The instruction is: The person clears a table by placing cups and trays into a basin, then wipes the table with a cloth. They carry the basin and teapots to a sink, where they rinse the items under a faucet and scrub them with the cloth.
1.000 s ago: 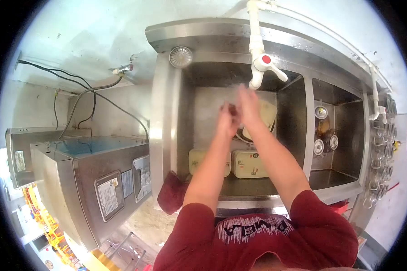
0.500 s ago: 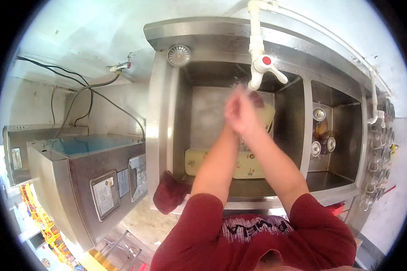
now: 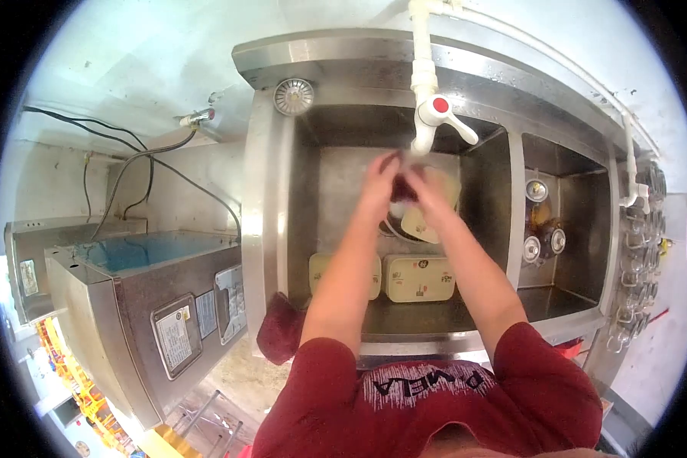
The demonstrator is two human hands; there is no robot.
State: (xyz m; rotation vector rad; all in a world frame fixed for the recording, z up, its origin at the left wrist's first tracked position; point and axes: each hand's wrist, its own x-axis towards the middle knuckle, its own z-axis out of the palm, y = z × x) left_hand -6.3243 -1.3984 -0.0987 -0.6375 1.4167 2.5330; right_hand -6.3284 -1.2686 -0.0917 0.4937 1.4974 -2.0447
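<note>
Dark red cloth [image 3: 403, 189] sits between my left hand [image 3: 377, 185] and right hand [image 3: 429, 192], now uncrossed so both grip it below the upper-centre tap [image 3: 433, 113].

The white tap [image 3: 424, 133] hangs close by the left hand [image 3: 378, 183] and right hand [image 3: 433, 189], in the way at the back. A hand can pass along the left side of the big sink [image 3: 340, 172]. Two yellow trays [image 3: 420, 279] fill the front, and a metal wall [image 3: 516, 210] blocks the right.
</note>
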